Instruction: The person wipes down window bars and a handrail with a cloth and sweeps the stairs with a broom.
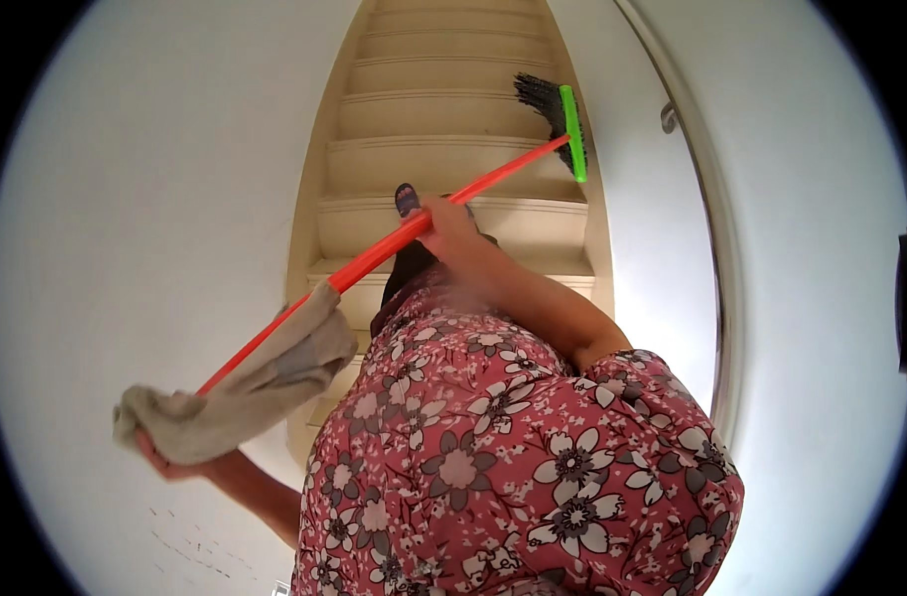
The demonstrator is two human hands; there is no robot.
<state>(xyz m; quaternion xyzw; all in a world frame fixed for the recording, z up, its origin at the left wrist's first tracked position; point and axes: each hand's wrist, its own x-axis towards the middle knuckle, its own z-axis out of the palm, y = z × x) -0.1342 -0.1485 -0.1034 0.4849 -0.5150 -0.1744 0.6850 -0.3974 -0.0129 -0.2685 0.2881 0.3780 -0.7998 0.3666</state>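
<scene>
A broom with a red handle [379, 250] slants across the stairs in front of me. Its bright green head [572, 129] with dark bristles points up at the right edge of the steps. My right hand [449, 230] grips the handle near its middle. At the lower left, my left hand [170, 463] holds a grey-beige cloth [294, 343] that hangs along the lower part of the handle. The cloth covers most of the left fingers and the handle's end, so whether that hand also grips the handle is hidden.
A narrow cream staircase [423, 114] rises ahead between white walls. One foot in a dark sandal [407, 201] stands on a step. A handrail [706, 174] with a metal bracket [669, 118] runs along the right wall. Dark marks show on the lower left wall.
</scene>
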